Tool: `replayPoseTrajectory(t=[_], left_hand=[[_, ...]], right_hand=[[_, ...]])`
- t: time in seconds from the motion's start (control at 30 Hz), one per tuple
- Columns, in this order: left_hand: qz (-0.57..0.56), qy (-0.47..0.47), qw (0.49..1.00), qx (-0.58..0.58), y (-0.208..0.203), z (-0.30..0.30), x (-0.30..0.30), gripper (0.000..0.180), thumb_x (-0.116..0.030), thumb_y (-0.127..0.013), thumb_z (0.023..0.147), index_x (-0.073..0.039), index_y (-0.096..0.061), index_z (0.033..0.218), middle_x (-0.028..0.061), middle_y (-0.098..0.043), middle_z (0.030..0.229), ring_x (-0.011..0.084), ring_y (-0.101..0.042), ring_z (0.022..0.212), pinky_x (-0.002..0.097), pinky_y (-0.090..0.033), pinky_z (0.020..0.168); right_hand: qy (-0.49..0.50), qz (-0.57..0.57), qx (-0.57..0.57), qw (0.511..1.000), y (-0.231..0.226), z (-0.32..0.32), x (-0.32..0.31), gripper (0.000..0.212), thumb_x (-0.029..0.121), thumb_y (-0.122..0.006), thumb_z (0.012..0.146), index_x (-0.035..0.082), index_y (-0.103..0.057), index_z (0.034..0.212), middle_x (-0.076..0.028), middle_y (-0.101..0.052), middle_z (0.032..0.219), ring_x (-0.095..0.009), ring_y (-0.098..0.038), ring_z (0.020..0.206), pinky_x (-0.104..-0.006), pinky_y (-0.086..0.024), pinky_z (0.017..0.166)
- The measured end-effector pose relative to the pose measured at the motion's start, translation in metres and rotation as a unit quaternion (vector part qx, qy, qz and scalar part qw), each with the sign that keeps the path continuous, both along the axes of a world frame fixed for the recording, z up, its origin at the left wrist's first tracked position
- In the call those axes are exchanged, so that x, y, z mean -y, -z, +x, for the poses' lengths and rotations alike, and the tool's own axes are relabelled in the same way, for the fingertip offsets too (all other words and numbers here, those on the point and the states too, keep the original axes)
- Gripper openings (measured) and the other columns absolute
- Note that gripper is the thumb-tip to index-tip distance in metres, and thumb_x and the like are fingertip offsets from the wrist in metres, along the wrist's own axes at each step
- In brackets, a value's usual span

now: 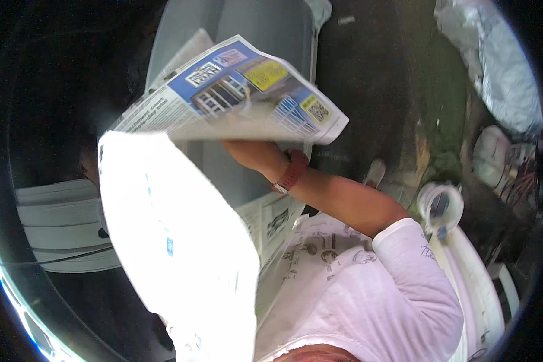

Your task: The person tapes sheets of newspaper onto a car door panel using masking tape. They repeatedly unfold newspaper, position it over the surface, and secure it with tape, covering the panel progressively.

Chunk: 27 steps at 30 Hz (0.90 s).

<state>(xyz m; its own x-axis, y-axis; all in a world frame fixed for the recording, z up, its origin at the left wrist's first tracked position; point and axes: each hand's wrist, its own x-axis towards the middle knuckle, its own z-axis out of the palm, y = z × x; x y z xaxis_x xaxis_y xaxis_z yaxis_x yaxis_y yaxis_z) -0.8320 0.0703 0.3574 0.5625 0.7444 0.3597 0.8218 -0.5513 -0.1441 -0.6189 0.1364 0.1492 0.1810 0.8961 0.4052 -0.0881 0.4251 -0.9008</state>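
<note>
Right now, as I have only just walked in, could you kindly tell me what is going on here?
A person in a white printed shirt has a newspaper raised over a smooth grey surface. Their right hand, just beyond a reddish wristband, reaches behind the page, which hides the fingers, so the grip cannot be told. The left hand cannot be made out. Another printed sheet shows below the right forearm.

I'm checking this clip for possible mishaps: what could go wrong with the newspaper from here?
The newspaper hides most of the right hand, so a slipping grip might go unseen. The newspaper's lower edge appears close to the reddish wristband and could perhaps catch there and tear.
</note>
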Motion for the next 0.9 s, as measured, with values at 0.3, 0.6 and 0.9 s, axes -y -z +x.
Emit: replayPoseTrajectory(t=[0.3, 0.6, 0.9], left_hand=[[0.023, -0.003, 0.873, 0.487, -0.046, -0.013, -0.085, 0.078, -0.056, -0.035, 0.118, 0.001, -0.029, 0.171, 0.0248, -0.039, 0.173, 0.0384, -0.034, 0.164, 0.0532, -0.027, 0.137], [0.189, 0.031, 0.806, 0.56, -0.078, -0.005, -0.172, 0.082, -0.057, -0.042, 0.117, 0.005, -0.032, 0.169, 0.0285, -0.042, 0.17, 0.0387, -0.039, 0.161, 0.054, -0.03, 0.135], [0.448, -0.141, 0.879, 0.079, -0.081, 0.005, -0.212, 0.056, -0.054, -0.066, 0.108, -0.023, -0.065, 0.155, 0.0046, -0.056, 0.167, 0.035, -0.048, 0.156, 0.0544, -0.042, 0.129]], right_hand=[[0.08, 0.144, 0.056, 0.985, -0.185, 0.08, -0.165, 0.067, 0.044, -0.081, 0.098, 0.01, -0.059, 0.152, -0.023, -0.069, 0.14, -0.042, -0.068, 0.13, -0.0473, -0.054, 0.111], [0.09, 0.227, 0.274, 0.93, -0.231, 0.064, -0.36, 0.093, 0.068, -0.078, 0.092, 0.008, -0.054, 0.159, -0.031, -0.065, 0.146, -0.043, -0.064, 0.138, -0.048, -0.054, 0.113], [0.088, 0.093, 0.24, 0.962, 0.046, 0.068, -0.268, 0.067, 0.038, -0.063, 0.111, 0.017, -0.04, 0.171, -0.021, -0.038, 0.174, -0.048, -0.036, 0.16, -0.0583, -0.028, 0.131]])
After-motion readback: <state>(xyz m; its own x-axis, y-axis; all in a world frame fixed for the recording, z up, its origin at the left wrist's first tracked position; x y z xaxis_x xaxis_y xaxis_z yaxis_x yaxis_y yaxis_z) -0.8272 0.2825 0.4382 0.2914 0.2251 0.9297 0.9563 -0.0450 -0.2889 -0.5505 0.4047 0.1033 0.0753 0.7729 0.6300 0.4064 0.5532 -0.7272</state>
